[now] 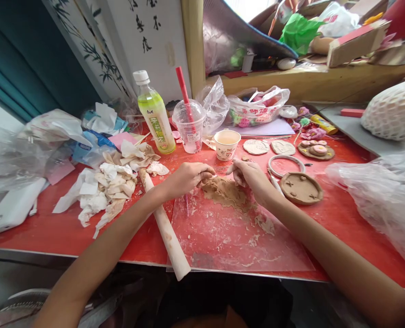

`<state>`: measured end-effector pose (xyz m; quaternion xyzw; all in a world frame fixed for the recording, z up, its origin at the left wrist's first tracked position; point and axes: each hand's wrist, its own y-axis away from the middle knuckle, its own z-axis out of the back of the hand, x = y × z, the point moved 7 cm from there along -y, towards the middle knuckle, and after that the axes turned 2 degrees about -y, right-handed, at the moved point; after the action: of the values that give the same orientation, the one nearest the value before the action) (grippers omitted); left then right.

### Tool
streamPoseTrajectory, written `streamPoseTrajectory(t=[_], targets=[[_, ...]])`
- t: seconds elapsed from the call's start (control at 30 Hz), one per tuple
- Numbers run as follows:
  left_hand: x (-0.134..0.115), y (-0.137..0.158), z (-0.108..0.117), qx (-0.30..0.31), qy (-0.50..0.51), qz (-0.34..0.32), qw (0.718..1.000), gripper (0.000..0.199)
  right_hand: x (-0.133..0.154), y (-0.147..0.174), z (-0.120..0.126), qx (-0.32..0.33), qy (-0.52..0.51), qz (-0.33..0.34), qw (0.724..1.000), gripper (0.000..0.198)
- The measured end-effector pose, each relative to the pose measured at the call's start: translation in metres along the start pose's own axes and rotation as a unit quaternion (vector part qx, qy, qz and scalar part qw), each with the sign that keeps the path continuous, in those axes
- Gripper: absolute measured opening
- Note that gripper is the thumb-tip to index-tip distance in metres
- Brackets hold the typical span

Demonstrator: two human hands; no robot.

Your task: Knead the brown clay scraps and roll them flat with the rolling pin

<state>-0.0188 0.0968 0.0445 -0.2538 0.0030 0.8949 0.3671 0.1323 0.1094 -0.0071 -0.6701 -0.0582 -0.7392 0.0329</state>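
Left hand (193, 176) and right hand (249, 176), both half-curled, at flattened clay (228, 193).

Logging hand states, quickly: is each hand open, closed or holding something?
Left hand: partly curled at the clay; cannot tell whether it holds anything.
Right hand: also curled, near the clay's right side; any grip cannot be told.

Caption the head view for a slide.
Left hand and right hand at ragged brown clay on a clear sheet, paper cup just beyond, rolling pin to the left.
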Motion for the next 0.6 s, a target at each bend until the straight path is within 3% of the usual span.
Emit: streamPoseTrajectory(t=[0.13,0.2,0.33,0.47,0.6], targets=[[0.005,0.002,-0.003,0.013,-0.040,0.024,0.999,0.031,0.003,0.001,0.001,-0.005,-0.001,0.000,1.000,0.036],[0.003,0.001,-0.003,0.007,-0.024,0.001,1.000,0.023,0.006,0.003,0.001,-0.006,-0.004,0.001,1.000,0.035],[0.003,0.003,0.001,-0.005,0.029,-0.005,1.000,0.035,0.010,0.004,0.001,-0.006,-0.004,0.001,1.000,0.035],[0.005,0.004,0.008,-0.043,0.040,0.017,0.998,0.019,0.009,0.004,0.001,-0.006,0.000,-0.006,1.000,0.036],[0.000,0.003,0.007,-0.042,-0.006,-0.001,0.999,0.020,0.008,0.004,0.002,-0.012,0.003,-0.005,1.000,0.036]])
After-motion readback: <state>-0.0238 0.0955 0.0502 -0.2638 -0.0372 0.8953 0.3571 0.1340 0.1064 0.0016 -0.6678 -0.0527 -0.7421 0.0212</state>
